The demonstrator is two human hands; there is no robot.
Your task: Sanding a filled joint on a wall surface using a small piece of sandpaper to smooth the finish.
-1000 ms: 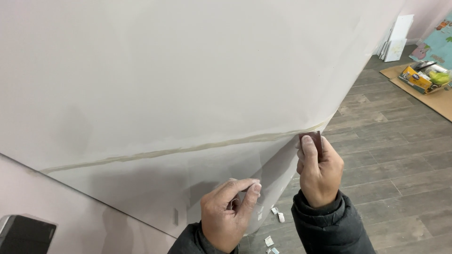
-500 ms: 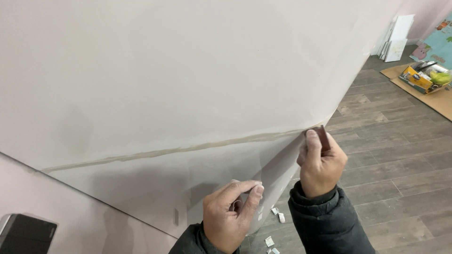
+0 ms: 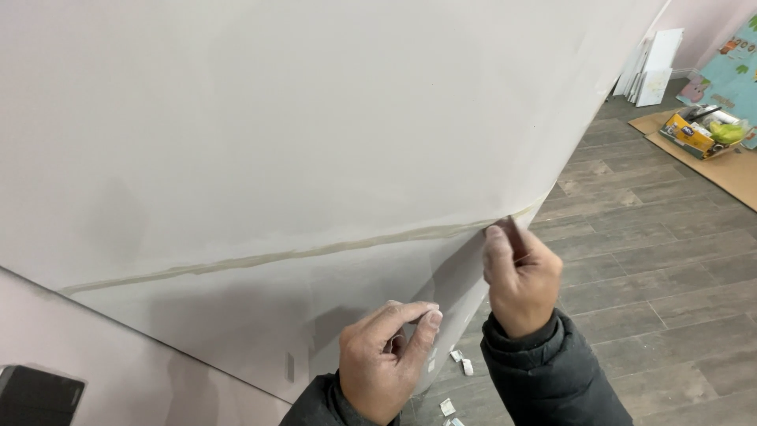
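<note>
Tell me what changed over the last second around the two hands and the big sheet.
The right hand turned its small dark tool from flat-on to edge-on and shifted slightly right along the taped seam, near the corner of the large white sheet. The left hand stayed low against the sheet, fingers curled. Sheet, paper scraps on the floor and yellow box are unchanged.

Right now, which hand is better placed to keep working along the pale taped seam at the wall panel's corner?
Probably the right hand: its fingers pinch a small dark tool at the end of the pale taped seam. The left hand sits lower, against the white wall panel below the seam.
</note>
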